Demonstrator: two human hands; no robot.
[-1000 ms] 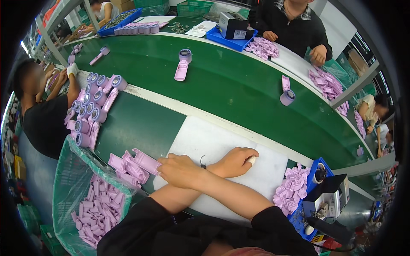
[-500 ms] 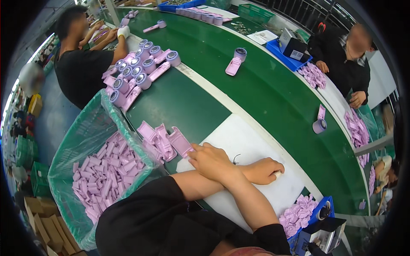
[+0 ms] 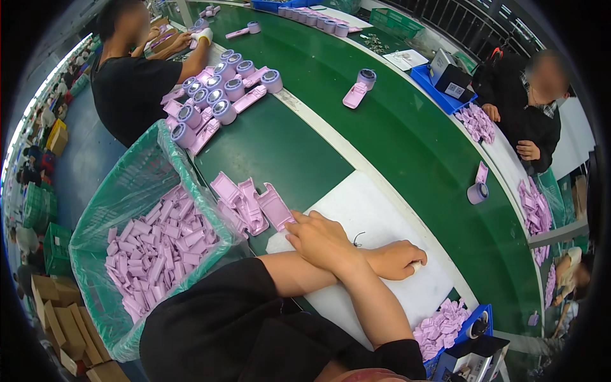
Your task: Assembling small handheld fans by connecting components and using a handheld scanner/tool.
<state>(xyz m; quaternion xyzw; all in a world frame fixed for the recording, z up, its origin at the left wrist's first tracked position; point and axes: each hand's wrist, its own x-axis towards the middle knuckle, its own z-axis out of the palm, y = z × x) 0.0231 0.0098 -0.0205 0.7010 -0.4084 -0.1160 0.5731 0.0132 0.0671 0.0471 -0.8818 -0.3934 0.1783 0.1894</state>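
My forearms cross over a white mat (image 3: 356, 194). My right hand (image 3: 323, 239) lies on the left side, on top of my left arm, with its fingers closed at the lower corner of a pink plastic shell (image 3: 275, 205). More pink shells (image 3: 247, 207) lie against that one, beside the bin. On the right of the mat, my left hand (image 3: 394, 259) rests with curled fingers; something small and whitish shows at a fingertip, too small to name. A thin black wire (image 3: 358, 240) sticks up just behind my left hand.
A green-lined bin (image 3: 95, 223) of small pink parts stands at left. Pink parts with round lilac heads (image 3: 223, 111) cluster beyond it. A green conveyor (image 3: 407, 134) curves past. At near right are loose pink pieces (image 3: 439, 328) and a blue tray (image 3: 487, 318). Co-workers sit opposite and far left.
The whole view has shifted slightly. My hands keep their crossed position, and the pink shell stays at my right fingertips. The co-worker at far left has moved their gloved hand a little.
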